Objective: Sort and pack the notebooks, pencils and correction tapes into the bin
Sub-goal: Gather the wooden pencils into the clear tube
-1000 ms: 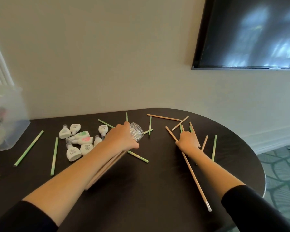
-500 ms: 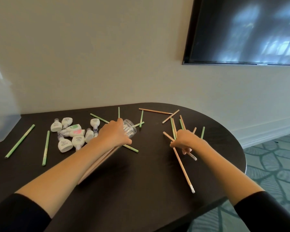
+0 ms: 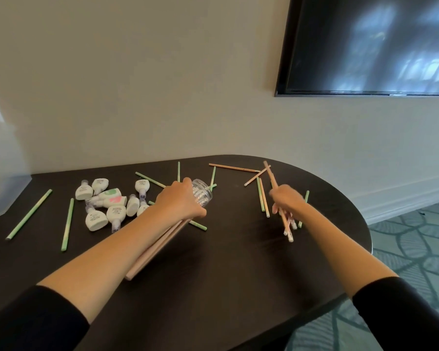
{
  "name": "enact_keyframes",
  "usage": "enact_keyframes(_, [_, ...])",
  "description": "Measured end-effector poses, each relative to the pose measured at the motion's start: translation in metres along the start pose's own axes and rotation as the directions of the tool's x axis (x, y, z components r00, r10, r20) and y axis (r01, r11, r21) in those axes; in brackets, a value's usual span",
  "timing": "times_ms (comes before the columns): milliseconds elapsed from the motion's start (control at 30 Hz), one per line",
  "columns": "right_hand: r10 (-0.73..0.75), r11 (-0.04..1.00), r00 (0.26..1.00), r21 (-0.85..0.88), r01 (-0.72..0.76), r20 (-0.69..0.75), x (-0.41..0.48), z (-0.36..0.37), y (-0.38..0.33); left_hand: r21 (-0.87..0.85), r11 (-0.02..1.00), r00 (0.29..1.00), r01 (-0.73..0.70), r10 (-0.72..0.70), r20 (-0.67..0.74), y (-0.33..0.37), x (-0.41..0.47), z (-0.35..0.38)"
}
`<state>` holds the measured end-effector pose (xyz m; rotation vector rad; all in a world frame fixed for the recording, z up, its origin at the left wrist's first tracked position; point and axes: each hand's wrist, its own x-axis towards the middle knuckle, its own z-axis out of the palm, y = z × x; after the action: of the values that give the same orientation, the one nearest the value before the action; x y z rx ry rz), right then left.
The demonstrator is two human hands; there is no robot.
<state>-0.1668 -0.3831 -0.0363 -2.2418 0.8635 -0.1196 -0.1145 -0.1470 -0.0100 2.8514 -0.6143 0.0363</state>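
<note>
- The left hand [image 3: 180,202] grips a clear plastic jar [image 3: 202,192], fingers curled round its side; the jar lies tilted just above the middle of the dark rounded table [image 3: 213,287]
- A bundle of peach wooden pencils [image 3: 157,247] sits in the jar and sticks out on the person's side, running under the left forearm toward the table's near edge
- The right hand [image 3: 287,198], blurred, has its fingers curled round a second bundle of peach pencils [image 3: 288,225] near the table's right edge; the white ends point down toward the near edge and one shaft rises past the hand toward the far edge
- Two loose peach pencils [image 3: 233,167] lie by the far edge, and a green and peach pair [image 3: 262,196] lies just left of the right hand
- Two long green pencils [image 3: 29,214] lie near the left edge, well apart from the hands; shorter-looking green pencils [image 3: 150,179] are scattered round the left hand
- A cluster of white correction tapes [image 3: 96,220], one with a green and pink label, lies touching one another between the left-edge green pencils and the left hand
- A clear plastic bin [image 3: 8,183] stands at the table's far left corner, partly out of view, its contents too blurred to tell
- A black wall screen [image 3: 370,44] hangs above the far right side, and a teal patterned carpet [image 3: 416,249] lies beyond the right edge
</note>
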Motion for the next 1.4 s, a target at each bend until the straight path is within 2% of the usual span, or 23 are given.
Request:
enact_keyframes(100, [0.041,0.999,0.976,-0.004,-0.043,-0.213,0.020,-0.020,0.015,-0.001,1.000,1.000,-0.003,0.003,0.001,0.004,0.009,0.000])
enact_keyframes(167, [0.024,0.997,0.963,-0.067,-0.044,-0.270,0.031,-0.027,0.027,0.009,1.000,1.000,-0.005,0.004,0.005,0.006,0.014,0.001])
enact_keyframes(300, [0.070,0.980,0.979,-0.170,-0.104,-0.194,0.041,-0.022,0.037,0.028,1.000,1.000,-0.005,0.005,0.012,0.010,0.025,0.003])
enact_keyframes(467, [0.080,0.967,0.980,-0.223,-0.120,-0.183,0.045,-0.014,0.037,0.032,0.999,1.000,-0.003,0.003,0.016,0.011,0.029,0.008])
enact_keyframes(633, [0.102,0.973,0.979,-0.190,-0.135,-0.176,0.046,-0.013,0.039,0.035,0.999,1.000,-0.012,0.011,0.017,0.011,0.030,0.009])
enact_keyframes(800, [0.068,0.995,0.989,-0.061,-0.077,-0.131,0.039,-0.011,0.019,0.022,1.000,1.000,-0.010,0.010,0.011,0.007,0.029,0.006])
enact_keyframes(933, [0.025,0.983,0.994,0.185,-0.005,-0.107,0.029,-0.009,-0.023,0.006,1.000,1.000,0.000,0.000,0.019,0.000,0.026,0.001])
enact_keyframes(1033, [-0.061,0.894,0.996,0.440,0.082,-0.062,0.017,-0.002,-0.052,-0.007,1.000,1.000,0.010,-0.010,0.007,-0.009,0.025,-0.004])
enact_keyframes(1167, [-0.261,0.735,0.961,0.627,0.259,-0.091,0.000,0.021,-0.083,0.005,0.998,0.998,0.063,-0.063,-0.008,-0.029,0.021,-0.014])
enact_keyframes(1300, [-0.393,0.589,0.898,0.695,0.411,-0.198,-0.008,0.045,-0.092,-0.004,0.994,0.993,0.108,-0.109,-0.046,-0.051,0.020,-0.019])
enact_keyframes(1400, [-0.418,0.617,0.893,0.669,0.414,-0.167,-0.009,0.068,-0.091,-0.011,0.991,0.989,0.135,-0.136,-0.055,-0.064,0.019,-0.021])
